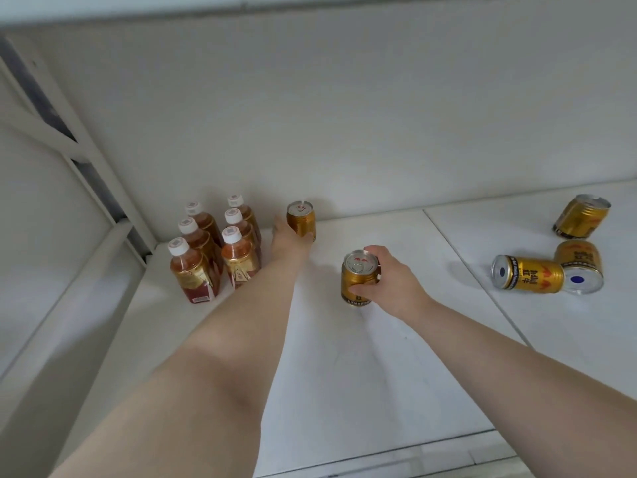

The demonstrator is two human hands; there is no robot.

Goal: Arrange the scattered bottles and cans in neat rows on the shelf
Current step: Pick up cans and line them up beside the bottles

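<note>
A white shelf [344,357] fills the view, seen from above, with a plain white back wall [344,115] behind it and a white metal frame [86,160] at ten o'clock. A thin seam runs across the shelf surface from the back wall toward four o'clock, splitting it into two panels.

In the back left corner, at about eleven o'clock, six tea bottles [213,246] with white caps stand upright in two rows of three, close together.

The person's left hand [289,243] reaches toward twelve o'clock and is wrapped around an upright gold can [301,220] just beside the bottles, near the back wall. The right hand [389,281] grips a second upright gold can [360,278] from its right side, fingers curled around it, near the middle of the shelf.

At two to three o'clock, on the right panel, three more gold cans remain scattered: a tilted can [582,217] farthest back, a can on its side [527,273], and a can touching it [580,267] with its silver end facing the camera.
</note>
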